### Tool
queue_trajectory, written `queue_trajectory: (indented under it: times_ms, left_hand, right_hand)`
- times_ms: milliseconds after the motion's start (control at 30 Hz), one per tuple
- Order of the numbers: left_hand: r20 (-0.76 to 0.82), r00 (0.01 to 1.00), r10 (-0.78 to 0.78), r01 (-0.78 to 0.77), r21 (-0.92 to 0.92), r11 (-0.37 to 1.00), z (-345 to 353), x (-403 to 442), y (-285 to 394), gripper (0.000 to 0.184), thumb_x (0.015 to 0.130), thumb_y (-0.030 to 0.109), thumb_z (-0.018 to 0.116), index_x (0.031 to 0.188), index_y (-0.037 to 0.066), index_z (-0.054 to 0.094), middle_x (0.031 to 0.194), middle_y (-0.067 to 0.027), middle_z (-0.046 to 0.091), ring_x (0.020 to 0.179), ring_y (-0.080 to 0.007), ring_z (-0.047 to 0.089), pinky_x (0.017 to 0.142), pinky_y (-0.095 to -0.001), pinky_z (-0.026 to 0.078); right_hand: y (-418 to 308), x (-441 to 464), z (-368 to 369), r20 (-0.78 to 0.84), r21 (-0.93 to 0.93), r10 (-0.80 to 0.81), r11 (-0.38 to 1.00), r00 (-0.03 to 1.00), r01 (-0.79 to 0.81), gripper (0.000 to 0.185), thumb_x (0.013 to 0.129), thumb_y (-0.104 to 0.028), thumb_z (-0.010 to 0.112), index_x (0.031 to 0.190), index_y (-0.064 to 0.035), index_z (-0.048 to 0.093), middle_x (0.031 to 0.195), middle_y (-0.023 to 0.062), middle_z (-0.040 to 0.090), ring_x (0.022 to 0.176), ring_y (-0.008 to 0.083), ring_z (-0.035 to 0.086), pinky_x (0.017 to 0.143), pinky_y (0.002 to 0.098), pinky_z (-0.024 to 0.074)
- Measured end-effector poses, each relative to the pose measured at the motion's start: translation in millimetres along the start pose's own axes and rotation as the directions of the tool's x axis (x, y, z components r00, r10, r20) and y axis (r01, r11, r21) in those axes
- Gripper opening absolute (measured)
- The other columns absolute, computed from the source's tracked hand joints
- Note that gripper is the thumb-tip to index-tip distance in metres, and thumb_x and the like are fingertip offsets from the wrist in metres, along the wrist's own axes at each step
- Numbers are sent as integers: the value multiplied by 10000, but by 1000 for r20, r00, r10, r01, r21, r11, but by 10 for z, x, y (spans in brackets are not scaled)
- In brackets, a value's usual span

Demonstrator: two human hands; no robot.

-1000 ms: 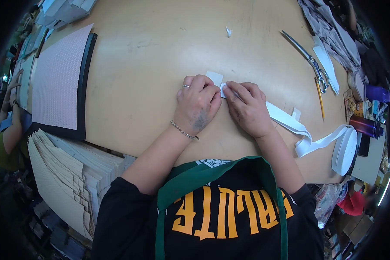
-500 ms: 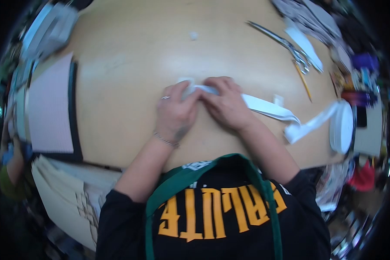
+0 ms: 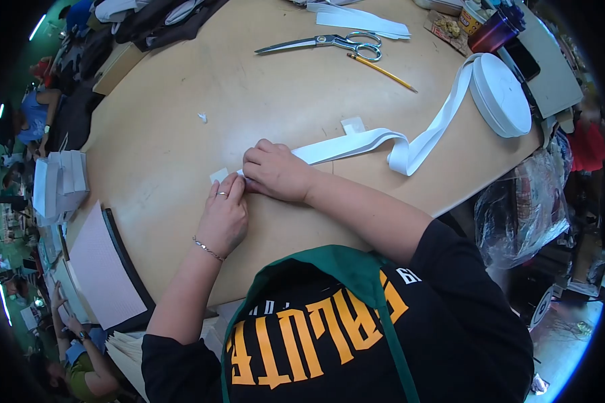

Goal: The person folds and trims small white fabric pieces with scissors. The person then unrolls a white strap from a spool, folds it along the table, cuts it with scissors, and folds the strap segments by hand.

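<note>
A flat white band point(image 3: 343, 146), perhaps elastic or tape, runs in a loose fold from a white roll point(image 3: 501, 94) at the table's right to my two hands. With curled fingers, my right hand point(image 3: 275, 171) grips the band near its end, pressing it against the tabletop. My left hand point(image 3: 225, 216) is beside it, its fingers closed together on the band's end; the fingertips of the two hands meet, hiding the exact hold. A small white piece point(image 3: 219, 175) shows just beyond the left fingers. Another pale square piece point(image 3: 353, 125) lies by the band.
Large scissors point(image 3: 329, 42) and a yellow pencil point(image 3: 383, 72) lie farther back, near white strips point(image 3: 359, 21). A purple bottle point(image 3: 496, 30) and phone point(image 3: 521, 59) are at the right. Left stands a pink sheet point(image 3: 107, 269) on a dark board. Other people are at the far left.
The head view has swung, so the table and everything on it appear rotated, and the picture is sharper. Both hands stay together at the band's end.
</note>
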State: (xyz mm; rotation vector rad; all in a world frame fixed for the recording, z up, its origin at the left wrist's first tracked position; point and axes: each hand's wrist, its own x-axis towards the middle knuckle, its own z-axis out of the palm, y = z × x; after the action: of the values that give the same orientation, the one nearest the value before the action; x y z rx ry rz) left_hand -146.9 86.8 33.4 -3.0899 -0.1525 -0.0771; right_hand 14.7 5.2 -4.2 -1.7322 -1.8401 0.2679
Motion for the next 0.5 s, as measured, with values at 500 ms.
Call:
queue_trajectory:
  times_ms: [500]
  left_hand:
    - [114, 992, 60, -57, -26, 998, -28, 47, -27, 191, 715, 39, 494, 771, -93, 620, 1045, -184, 505, 1076, -300, 488, 888, -325, 436]
  right_hand:
    - [673, -1126, -1492, -11, -338, 265, 906, 964, -253, 198, 659, -40, 624, 822, -78, 519, 838, 73, 542, 854, 255, 537, 766, 352, 435]
